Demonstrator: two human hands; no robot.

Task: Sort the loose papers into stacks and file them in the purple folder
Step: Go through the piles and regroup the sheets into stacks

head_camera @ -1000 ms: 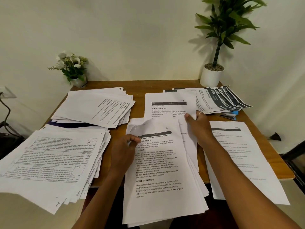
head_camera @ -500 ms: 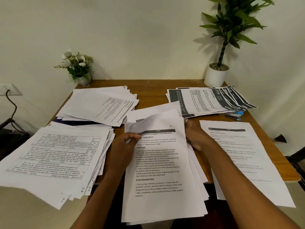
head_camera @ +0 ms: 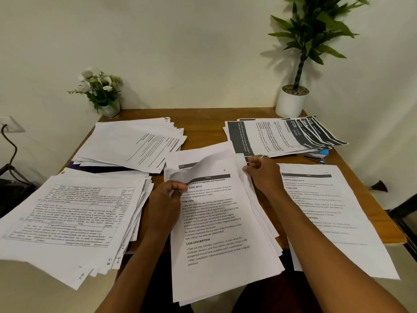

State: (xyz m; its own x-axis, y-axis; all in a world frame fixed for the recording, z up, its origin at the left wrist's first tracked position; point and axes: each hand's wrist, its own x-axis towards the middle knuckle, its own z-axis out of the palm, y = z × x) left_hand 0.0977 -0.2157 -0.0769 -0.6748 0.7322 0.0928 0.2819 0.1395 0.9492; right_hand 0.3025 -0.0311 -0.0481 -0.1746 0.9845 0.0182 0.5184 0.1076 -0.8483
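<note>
Head view: left hand point(head_camera: 165, 195) pinches curled top corner of centre stack of white printed papers point(head_camera: 216, 233) on wooden table point(head_camera: 203, 123); right hand point(head_camera: 262, 172) grips its upper right edge. Purple folder point(head_camera: 99, 169) sliver under back-left paper pile point(head_camera: 126, 143).

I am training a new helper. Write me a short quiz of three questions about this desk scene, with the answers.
1. True or false: the left hand pinches a corner of the top sheet.
2. Which stack shows dark banners? A. the far right stack; B. near left; C. far left.
3. Fill in: the white pot stands at the far ____ corner of the table.
Key: 1 true; 2 A; 3 right.
</note>
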